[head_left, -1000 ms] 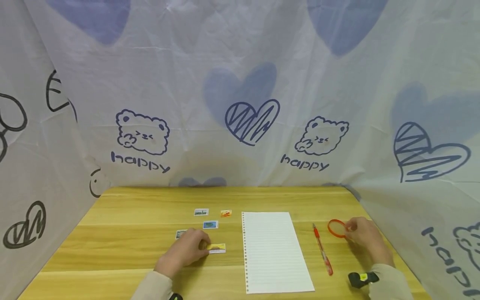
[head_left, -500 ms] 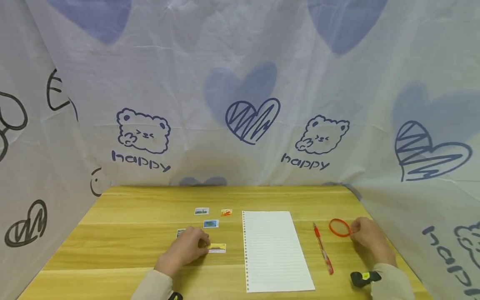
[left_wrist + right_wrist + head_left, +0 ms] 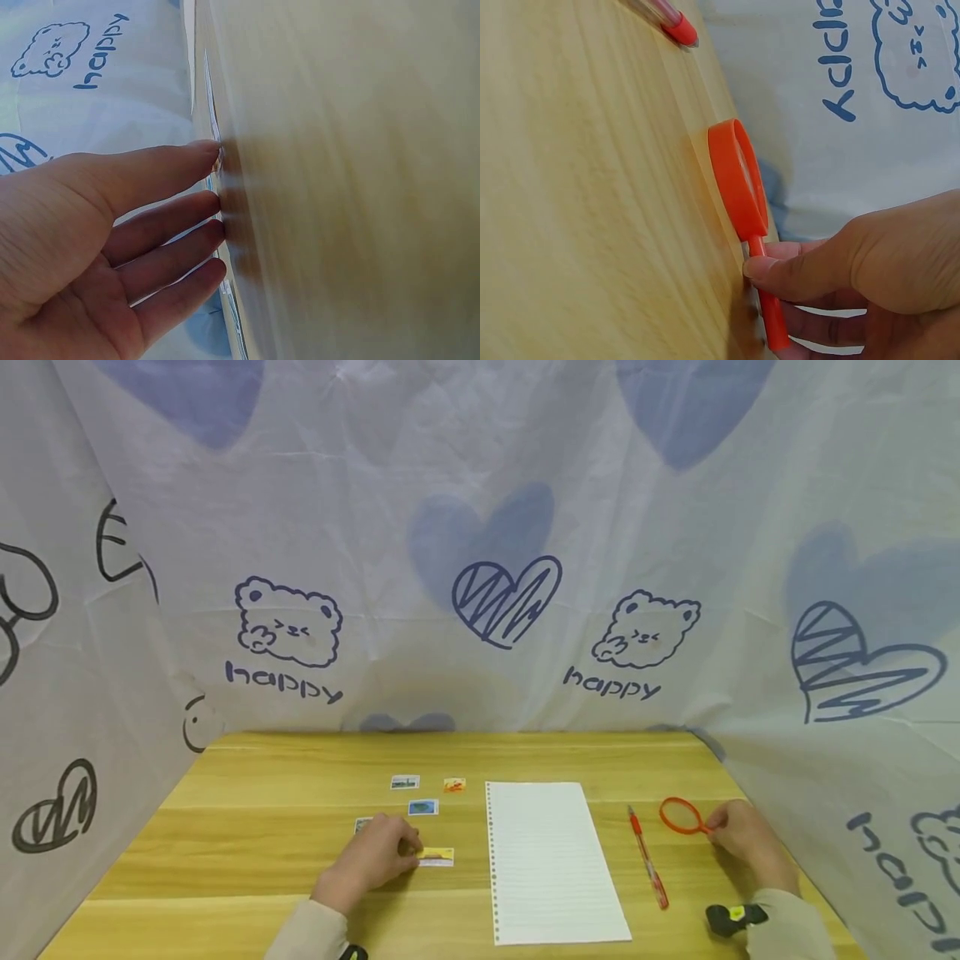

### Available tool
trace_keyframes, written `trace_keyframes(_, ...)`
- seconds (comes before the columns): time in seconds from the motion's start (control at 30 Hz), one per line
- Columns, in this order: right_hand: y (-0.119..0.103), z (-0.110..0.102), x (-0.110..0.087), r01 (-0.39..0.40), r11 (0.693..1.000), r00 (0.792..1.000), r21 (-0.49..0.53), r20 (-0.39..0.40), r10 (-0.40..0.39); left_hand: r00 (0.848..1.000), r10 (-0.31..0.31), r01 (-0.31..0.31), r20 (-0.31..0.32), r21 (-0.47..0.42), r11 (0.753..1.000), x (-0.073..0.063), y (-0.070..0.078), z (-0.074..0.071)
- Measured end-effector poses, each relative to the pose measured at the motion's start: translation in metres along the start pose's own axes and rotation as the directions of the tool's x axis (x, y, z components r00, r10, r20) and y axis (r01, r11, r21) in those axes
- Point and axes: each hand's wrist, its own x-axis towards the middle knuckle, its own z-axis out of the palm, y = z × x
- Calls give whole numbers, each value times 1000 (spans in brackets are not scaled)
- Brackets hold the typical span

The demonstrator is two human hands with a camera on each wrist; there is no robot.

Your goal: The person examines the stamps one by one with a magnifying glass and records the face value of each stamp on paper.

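Observation:
In the head view, my right hand pinches the short handle of an orange-red magnifying glass at the right of the table. The right wrist view shows the thumb on the handle of that magnifying glass, its round frame tilted near the wood. My left hand rests low on the table, with thumb and fingertips at the left end of a yellow-and-white stamp. In the left wrist view, the fingertips of my left hand reach down to the tabletop, fingers loosely extended.
Beyond the left hand lie a green-and-white stamp, an orange stamp, a blue stamp and one partly hidden stamp. Lined paper lies mid-table, a red pen right of it. A printed curtain surrounds the wooden table.
My right hand has slid along the magnifying glass from its round frame onto the handle, a little rightward and nearer me. The left hand has stayed at the yellow stamp.

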Motion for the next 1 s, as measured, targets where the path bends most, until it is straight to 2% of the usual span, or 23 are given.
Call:
trace_keyframes(0.37, -15, -3, -2, 13, 1000, 1000, -29, -13, -14, 1000, 26, -26, 1, -6, 1000, 0, -1, 1)
trace_keyframes(0.6, -46, -7, -4, 147, 988, 983, -40, -107, -151, 1000, 15, -15, 9, -9, 1000, 1, 0, 2)
trace_keyframes(0.8, -71, -1, 2, 200, 980, 976, -22, -81, -201, 1000, 13, -13, 15, -24, 1000, 1, 4, 2)
trace_keyframes(1.0, -98, 5, 5, 254, 967, 963, -19, -89, -254, 1000, -9, 9, -1, -11, 1000, 0, 5, 0)
